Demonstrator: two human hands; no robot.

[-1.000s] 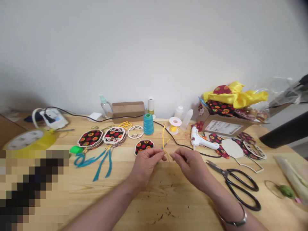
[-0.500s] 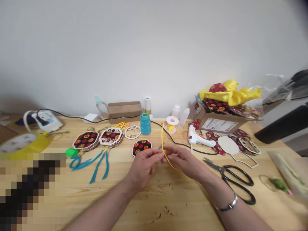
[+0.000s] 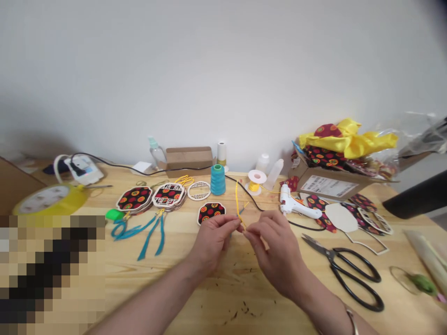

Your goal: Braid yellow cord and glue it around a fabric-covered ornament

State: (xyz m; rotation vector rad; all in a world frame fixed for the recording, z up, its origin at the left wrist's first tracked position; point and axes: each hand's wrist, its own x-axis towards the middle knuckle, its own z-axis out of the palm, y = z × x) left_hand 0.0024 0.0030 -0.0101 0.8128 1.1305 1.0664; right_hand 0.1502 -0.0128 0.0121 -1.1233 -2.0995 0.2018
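A thin yellow cord (image 3: 238,200) rises from between my fingertips over the middle of the table. My left hand (image 3: 214,235) pinches it between thumb and forefinger. My right hand (image 3: 274,246) is closed on the cord's lower part, its thumb and forefinger meeting close to the left fingertips. Just behind my left hand lies a black patterned fabric panel (image 3: 211,212) with a pale edge, partly covered by that hand. A spool of yellow cord (image 3: 256,179) stands farther back, and a teal thread cone (image 3: 218,180) is to its left.
Black-handled scissors (image 3: 344,267) lie right of my hands, with a white glue gun (image 3: 296,205) behind them. Stacked patterned panels (image 3: 169,195) with teal ribbons (image 3: 152,237) are on the left. An overfilled cardboard box (image 3: 328,184) stands back right. A black cable (image 3: 256,203) crosses the table.
My right hand has turned, its fingertips now pinching the cord close to my left hand's. The left hand keeps its pinch. The whole view has shifted slightly, moving the table things rightward.
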